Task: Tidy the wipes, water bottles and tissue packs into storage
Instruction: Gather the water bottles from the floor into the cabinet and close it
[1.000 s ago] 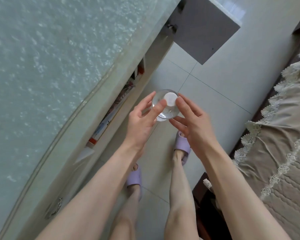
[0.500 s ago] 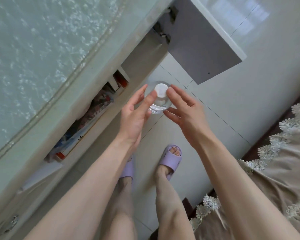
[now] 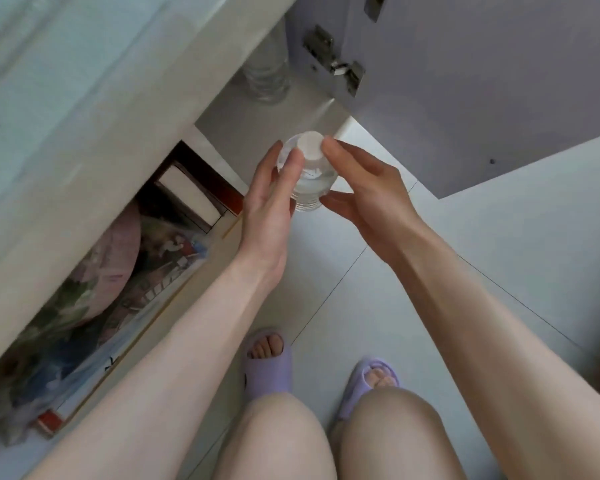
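A clear water bottle (image 3: pixel 309 178) with a white cap stands upright between both palms, seen from above. My left hand (image 3: pixel 269 199) presses its left side and my right hand (image 3: pixel 364 192) its right side, fingers reaching the cap. The bottle hangs just in front of an open cabinet compartment (image 3: pixel 257 123). Inside that compartment, further back, stands another clear water bottle (image 3: pixel 265 77).
The grey cabinet door (image 3: pixel 465 91) stands swung open on the right, hinge showing. Left of the compartment, an open shelf (image 3: pixel 136 271) holds books and bags. A glass-topped counter (image 3: pixel 66 81) overhangs it. My feet in purple slippers stand on pale floor tiles (image 3: pixel 499 244).
I have bent lower and closer to the cabinet. Both hands have carried the bottle toward the open compartment, and the second bottle inside has come into view.
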